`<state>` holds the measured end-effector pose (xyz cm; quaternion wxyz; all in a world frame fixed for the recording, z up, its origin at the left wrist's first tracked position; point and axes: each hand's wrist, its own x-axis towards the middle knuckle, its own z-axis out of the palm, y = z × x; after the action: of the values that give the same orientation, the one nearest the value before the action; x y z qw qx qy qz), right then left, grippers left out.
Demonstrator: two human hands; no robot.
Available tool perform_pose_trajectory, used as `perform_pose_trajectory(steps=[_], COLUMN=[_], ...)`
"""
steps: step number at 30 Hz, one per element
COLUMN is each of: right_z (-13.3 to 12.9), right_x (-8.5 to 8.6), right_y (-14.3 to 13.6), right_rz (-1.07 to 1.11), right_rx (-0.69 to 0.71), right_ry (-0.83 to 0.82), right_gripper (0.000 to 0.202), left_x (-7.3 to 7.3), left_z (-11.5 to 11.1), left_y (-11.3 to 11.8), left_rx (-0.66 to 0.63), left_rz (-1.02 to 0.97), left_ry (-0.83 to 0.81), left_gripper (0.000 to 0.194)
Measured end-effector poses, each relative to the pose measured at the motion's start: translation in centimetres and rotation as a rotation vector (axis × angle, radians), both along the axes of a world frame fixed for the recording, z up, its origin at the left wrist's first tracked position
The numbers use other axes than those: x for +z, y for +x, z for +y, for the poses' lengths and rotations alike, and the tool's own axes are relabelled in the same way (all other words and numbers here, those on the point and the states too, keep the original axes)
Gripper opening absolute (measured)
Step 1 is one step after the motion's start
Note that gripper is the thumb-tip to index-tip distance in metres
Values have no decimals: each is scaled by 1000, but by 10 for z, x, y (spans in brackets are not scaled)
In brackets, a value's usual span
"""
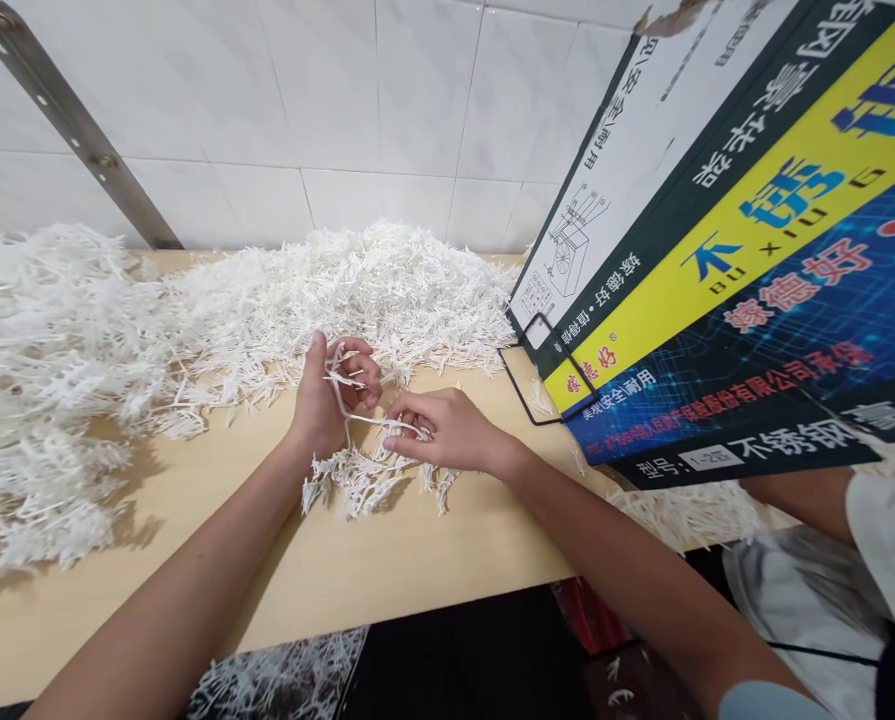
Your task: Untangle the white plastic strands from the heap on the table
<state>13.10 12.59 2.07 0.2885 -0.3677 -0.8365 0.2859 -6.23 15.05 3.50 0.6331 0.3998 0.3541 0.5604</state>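
Observation:
My left hand [319, 400] is half turned palm up, its fingers curled round a thin white branched plastic twig [348, 412] that lies across the palm. My right hand [451, 428] pinches white twig ends between thumb and forefinger, just right of the left hand. A strand runs between the two hands. Below them, a small loose heap of similar white twigs [361, 485] rests on the light wooden table [312, 590]. Where the held pieces join is too fine to make out.
A large pile of white twigs [387, 285] lines the tiled wall [387, 90] and spreads left. At right, a printed cardboard panel [717, 250] stands slanted, with a black wire frame [529, 385] at its corner. Beyond it, another person's arm [811, 500] shows.

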Motion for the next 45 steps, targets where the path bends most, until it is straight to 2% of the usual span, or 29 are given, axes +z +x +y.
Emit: perform_pose_trajectory(steps=[2,4,7,9,12,15,18,21,23,25,27,29,30,31,32,34,36,38,40,42,45], right_z=[-3,-4,-3,-1,4,8,10,12,10,3,-13,-40,-58,-77,-99,-142,-181,-210,-228,-237,-242], right_x=[-1,0,6,12,18,22,23,22,24,30,42,53,57,58,55,39,11,-21,-47,-64,-79], right_y=[-3,-4,-3,0,7,15,21,23,24,24,25,23,20,15,9,-6,-23,-37,-46,-52,-54], right_rz=[-16,62,302,473,650,737,784,830,884,897,796,621,556,499,498,553,644,708,716,672,582], right_rx=[9,-14,-76,-132,-232,-299,-344,-413,-512,-609,-618,-525,-471,-454,-467,-468,-516,-569,-644,-673,-636], right_ry=[44,-12,-207,-282,-295,-296,-284,-253,-147,31,205,279,246,130,2,-316,-575,-687,-675,-558,-457], right_gripper=[17,15,19,22,26,30,31,28,24,19,14,11,9,9,11,20,35,44,36,31,28], left_x=[1,1,-1,-2,-1,4,9,7,3,-3,-6,-5,-3,-2,-1,0,-3,-7,-12,-14,-16], left_z=[1,1,2,1,-3,-7,-6,-1,2,4,5,5,5,5,5,4,2,0,-2,-5,-11], left_y=[-1,-2,-4,-7,-11,-15,-21,-27,-31,-34,-36,-36,-35,-35,-34,-30,-24,-17,-9,-4,-1], left_rx=[7,-30,-181,-289,-425,-523,-510,-497,-533,-548,-491,-357,-269,-193,-140,-131,-200,-177,-57,19,-32], left_rz=[-1,-18,10,105,329,461,444,324,230,173,167,233,287,354,428,570,690,807,914,977,1012], left_ry=[22,50,125,204,264,223,203,163,97,40,45,123,185,255,329,499,706,917,1076,1180,1302], left_gripper=[65,67,69,70,53,28,17,23,30,34,31,24,20,17,14,11,13,14,16,20,23])
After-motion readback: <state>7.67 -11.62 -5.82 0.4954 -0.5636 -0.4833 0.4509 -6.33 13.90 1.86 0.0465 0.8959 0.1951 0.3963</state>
